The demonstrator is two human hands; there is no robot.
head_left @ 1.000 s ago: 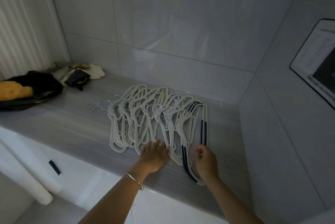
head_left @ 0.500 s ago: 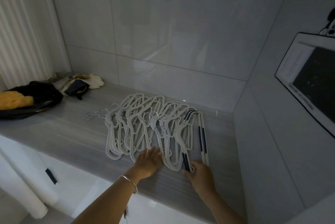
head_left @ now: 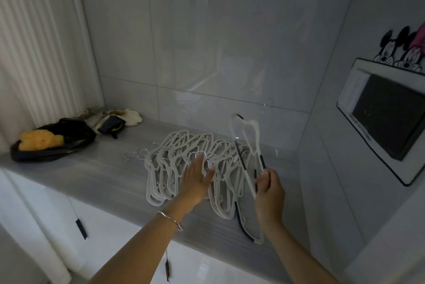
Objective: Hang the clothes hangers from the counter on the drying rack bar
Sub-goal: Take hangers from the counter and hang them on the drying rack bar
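One hanger [head_left: 247, 174] is pinched by the right hand [head_left: 268, 189] and held up near the right end of the counter [head_left: 80, 175]. The pile [head_left: 165, 164] is pressed down by the left hand [head_left: 197, 175], fingers straight, probably to keep it still.

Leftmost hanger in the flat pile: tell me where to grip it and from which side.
Pinch the leftmost hanger at its outer arm, coming from the left over the bare counter. That arm lies exposed at the edge, while its other side overlaps the neighbouring hangers. The left hand hovers open nearby.
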